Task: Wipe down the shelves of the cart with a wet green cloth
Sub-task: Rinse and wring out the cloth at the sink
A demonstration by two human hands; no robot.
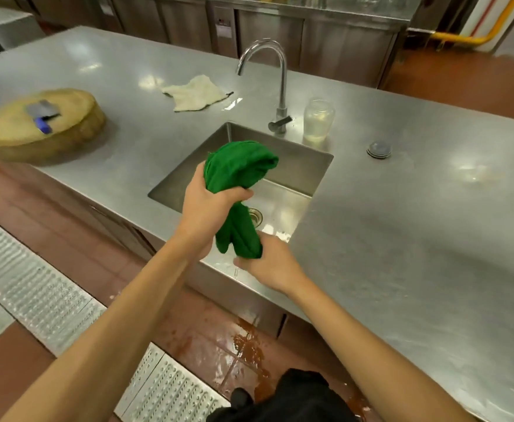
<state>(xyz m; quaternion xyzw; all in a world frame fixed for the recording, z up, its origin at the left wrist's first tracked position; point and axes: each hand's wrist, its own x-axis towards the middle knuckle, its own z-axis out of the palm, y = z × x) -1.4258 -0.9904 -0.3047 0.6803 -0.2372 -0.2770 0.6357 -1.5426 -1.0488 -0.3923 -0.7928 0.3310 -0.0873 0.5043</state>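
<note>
- Your fingers [243,194] on the left hand [210,205] are wrapped tight around the middle of the green cloth [240,184]. Your right hand [269,260] is closed around the bottom end of it.
- You hold the green cloth up over the near side of the sink [301,166]. It is twisted like a rope between your two hands, and the top end puffs out above your left hand.
- You stand at a big steel counter [417,208] that fills most of the view. The sink is set into the middle of it.
- Far behind the counter you can see steel cabinets [280,28].
- On the floor [67,239] to the left is a metal grate [27,287]. A wet puddle [249,345] lies on the floor near your feet.
- At the far left of the counter sits a round wooden chopping block [67,129]. A cleaver [42,112] with a blue handle lies on top of it.
- Bent over the far side of the sink is a curved tap [280,74].
- A pale rag [195,92] lies flat on the counter, to the left of the tap.
- Just right of the tap stands a clear jar [318,120].
- Farther right, a small round plug [379,149] sits on the counter.
</note>
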